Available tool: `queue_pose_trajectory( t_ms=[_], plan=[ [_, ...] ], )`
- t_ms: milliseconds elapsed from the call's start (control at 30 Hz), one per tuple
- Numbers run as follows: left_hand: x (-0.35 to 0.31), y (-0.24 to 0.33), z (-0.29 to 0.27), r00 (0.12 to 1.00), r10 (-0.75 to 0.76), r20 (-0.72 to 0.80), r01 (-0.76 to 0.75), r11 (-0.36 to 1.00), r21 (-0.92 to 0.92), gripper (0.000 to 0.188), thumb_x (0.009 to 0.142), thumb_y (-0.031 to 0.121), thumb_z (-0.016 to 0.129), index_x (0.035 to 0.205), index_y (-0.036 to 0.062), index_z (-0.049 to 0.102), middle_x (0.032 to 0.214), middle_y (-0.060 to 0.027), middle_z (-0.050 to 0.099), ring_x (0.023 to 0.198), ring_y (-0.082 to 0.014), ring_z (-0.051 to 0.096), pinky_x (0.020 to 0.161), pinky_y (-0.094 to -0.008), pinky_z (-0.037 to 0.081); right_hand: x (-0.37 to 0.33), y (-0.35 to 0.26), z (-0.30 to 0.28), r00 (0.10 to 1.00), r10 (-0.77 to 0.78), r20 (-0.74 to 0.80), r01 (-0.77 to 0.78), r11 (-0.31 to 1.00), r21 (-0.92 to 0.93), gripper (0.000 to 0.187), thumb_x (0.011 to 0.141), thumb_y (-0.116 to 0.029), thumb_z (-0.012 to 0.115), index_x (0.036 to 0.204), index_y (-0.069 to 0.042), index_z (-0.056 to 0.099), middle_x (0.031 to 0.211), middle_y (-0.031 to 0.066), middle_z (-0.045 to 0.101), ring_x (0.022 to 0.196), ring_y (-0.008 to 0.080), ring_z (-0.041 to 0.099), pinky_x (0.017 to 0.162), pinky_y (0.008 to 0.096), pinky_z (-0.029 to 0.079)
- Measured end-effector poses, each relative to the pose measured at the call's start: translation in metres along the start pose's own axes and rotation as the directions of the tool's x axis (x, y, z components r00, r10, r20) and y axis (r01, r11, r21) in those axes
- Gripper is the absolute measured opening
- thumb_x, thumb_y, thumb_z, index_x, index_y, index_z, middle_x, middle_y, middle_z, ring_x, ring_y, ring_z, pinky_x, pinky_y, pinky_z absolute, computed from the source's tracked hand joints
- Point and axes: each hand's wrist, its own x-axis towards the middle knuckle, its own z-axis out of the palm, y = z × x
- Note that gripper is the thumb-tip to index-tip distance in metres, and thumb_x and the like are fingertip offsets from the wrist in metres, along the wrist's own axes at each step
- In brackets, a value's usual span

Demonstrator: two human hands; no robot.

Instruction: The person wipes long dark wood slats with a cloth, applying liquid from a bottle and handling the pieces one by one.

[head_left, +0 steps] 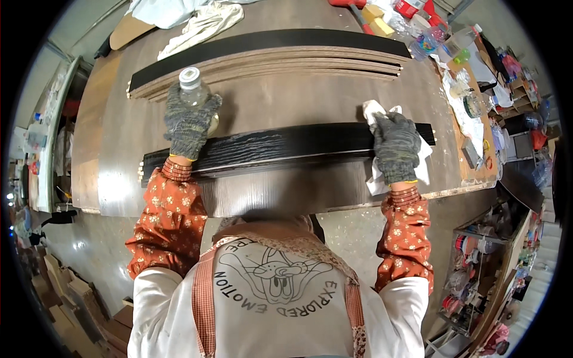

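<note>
My left hand (190,125), in a grey knitted glove, is wrapped round a clear plastic bottle (192,94) with a white cap, held upright above the left part of a black board. That black wood-grained board (286,145) lies across the table in front of me, with small pale dowels sticking out at both ends. My right hand (396,146), gloved the same way, is closed on a white cloth (422,161) and presses it on the board's right end. Parts of the cloth hang out on both sides of the hand; the rest is hidden beneath it.
Beyond the board lies a stack of similar black-topped boards (268,51). A cream cloth (206,27) is at the back left. Plastic bottles (427,45), yellow blocks (380,25) and red items crowd the back right. A cluttered shelf unit (477,262) stands on the right.
</note>
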Motion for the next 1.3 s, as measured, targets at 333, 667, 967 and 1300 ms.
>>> queue_pose_trajectory(
  t_ms=[333, 667, 967, 1300],
  plan=[
    [-0.004, 0.005, -0.008, 0.988, -0.123, 0.095, 0.143, 0.958, -0.248, 0.074, 0.063, 0.037, 0.083, 0.119, 0.0012, 0.051, 0.111, -0.0173, 0.060, 0.103, -0.0324, 0.059, 0.089, -0.0423, 0.047, 0.003, 0.042, -0.008, 0.967, 0.207, 0.147, -0.211, 0.977, 0.010, 0.025, 0.086, -0.025, 0.059, 0.105, -0.010, 0.068, 0.105, 0.0137, 0.066, 0.101, 0.0327, 0.059, 0.090, 0.0423, 0.045],
    [-0.007, 0.008, -0.001, 0.993, -0.111, 0.030, 0.115, 0.972, -0.204, 0.063, 0.066, 0.036, 0.079, 0.114, 0.0031, 0.055, 0.107, -0.0155, 0.061, 0.099, -0.0318, 0.059, 0.088, -0.0408, 0.047, -0.006, -0.047, -0.002, 0.991, 0.068, 0.114, -0.103, 0.933, 0.345, 0.024, 0.086, -0.021, 0.062, 0.109, -0.014, 0.069, 0.110, 0.0103, 0.065, 0.104, 0.0290, 0.058, 0.094, 0.0400, 0.043],
    [-0.011, -0.006, 0.009, 0.911, 0.404, 0.078, -0.408, 0.912, 0.040, 0.044, 0.080, 0.042, 0.064, 0.107, 0.0069, 0.062, 0.109, -0.0157, 0.058, 0.105, -0.0330, 0.054, 0.087, -0.0418, 0.046, -0.016, -0.226, -0.004, 1.000, -0.022, -0.013, 0.025, 0.862, 0.507, 0.027, 0.078, -0.024, 0.066, 0.102, -0.011, 0.063, 0.090, 0.0100, 0.060, 0.083, 0.0259, 0.061, 0.076, 0.0390, 0.050],
    [0.005, 0.008, -0.024, 0.968, -0.113, 0.224, 0.159, 0.967, -0.199, 0.064, 0.069, 0.038, 0.077, 0.115, 0.0012, 0.052, 0.107, -0.0154, 0.062, 0.099, -0.0281, 0.061, 0.088, -0.0394, 0.049, 0.003, -0.195, -0.036, 0.930, -0.351, 0.108, 0.353, 0.936, 0.000, 0.029, 0.084, -0.025, 0.061, 0.111, -0.014, 0.065, 0.109, 0.0100, 0.061, 0.103, 0.0311, 0.055, 0.091, 0.0443, 0.044]
  ],
)
